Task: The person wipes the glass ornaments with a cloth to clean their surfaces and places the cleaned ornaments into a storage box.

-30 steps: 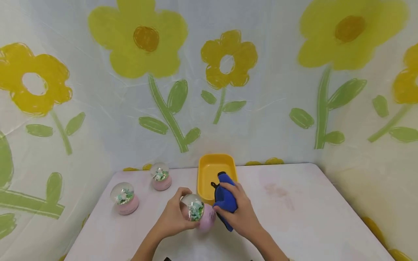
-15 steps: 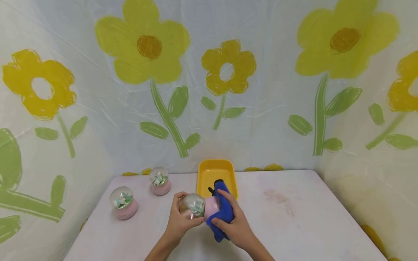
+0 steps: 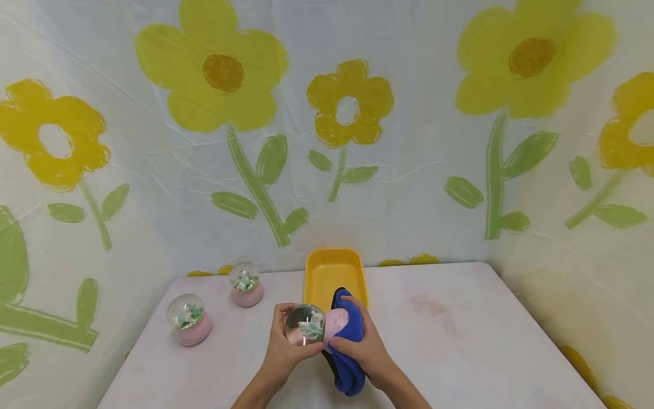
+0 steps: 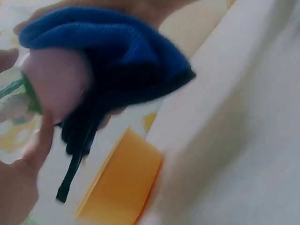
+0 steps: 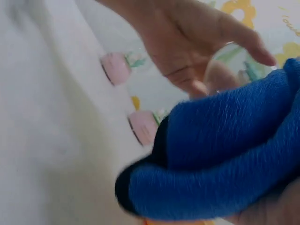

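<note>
A snow globe (image 3: 305, 326) with a pink base lies on its side between my two hands, above the table's front half. My left hand (image 3: 283, 346) grips its glass dome, thumb below and fingers behind. With my right hand (image 3: 370, 349) I hold a blue cloth (image 3: 351, 363) with dark edging, wrapped round the pink base. In the left wrist view the cloth (image 4: 108, 56) covers the base's underside, and a dark strap (image 4: 70, 178) hangs from it. Folds of the cloth (image 5: 225, 136) hide most of the globe in the right wrist view.
Two more snow globes stand upright at the table's left: a nearer one (image 3: 189, 319) and a farther one (image 3: 246, 284). Behind my hands, a yellow tray (image 3: 334, 258) sits at the table's back edge. Flower-printed cloth walls (image 3: 409, 170) enclose the table (image 3: 449, 335).
The blue cloth has come left onto the globe's pink base and now wraps round it. The globe has turned in my left hand, so its base points right. The standing globes stay put.
</note>
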Available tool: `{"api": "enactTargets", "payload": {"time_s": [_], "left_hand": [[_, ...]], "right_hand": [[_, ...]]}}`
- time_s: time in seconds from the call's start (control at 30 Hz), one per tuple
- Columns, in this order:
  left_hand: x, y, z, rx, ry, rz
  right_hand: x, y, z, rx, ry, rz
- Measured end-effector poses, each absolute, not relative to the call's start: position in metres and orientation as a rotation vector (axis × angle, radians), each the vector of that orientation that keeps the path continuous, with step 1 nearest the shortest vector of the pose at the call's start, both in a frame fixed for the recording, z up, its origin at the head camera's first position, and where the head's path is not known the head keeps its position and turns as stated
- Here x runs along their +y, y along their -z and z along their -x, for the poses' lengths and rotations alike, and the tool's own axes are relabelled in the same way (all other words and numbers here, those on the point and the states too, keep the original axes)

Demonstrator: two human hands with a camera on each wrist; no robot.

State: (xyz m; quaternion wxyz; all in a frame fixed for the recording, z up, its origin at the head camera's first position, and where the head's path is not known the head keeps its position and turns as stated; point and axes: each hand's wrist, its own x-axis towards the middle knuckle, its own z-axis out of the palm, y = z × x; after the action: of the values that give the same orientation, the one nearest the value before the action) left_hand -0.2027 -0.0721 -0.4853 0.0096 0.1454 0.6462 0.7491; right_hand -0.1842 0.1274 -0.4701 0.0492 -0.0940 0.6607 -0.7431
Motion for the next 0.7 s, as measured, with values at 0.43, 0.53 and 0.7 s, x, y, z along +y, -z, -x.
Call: {"api": "enactTargets", "payload": {"time_s": [0.43,0.53,0.7], "left_hand": [[-0.104,0.476,0.207,2.038,-1.734,-0.534],[-0.103,0.482,0.206,1.903,-1.789,-0.436],[-0.101,0.485,0.202,1.865,-1.831,-0.384]], "right_hand": [[0.123,0.46,0.181,2.603,1.897,0.301],[0.122,0.464,0.177,2.601,1.872,0.261],[0.12,0.47,0.174,2.605,1.865,0.29]]}}
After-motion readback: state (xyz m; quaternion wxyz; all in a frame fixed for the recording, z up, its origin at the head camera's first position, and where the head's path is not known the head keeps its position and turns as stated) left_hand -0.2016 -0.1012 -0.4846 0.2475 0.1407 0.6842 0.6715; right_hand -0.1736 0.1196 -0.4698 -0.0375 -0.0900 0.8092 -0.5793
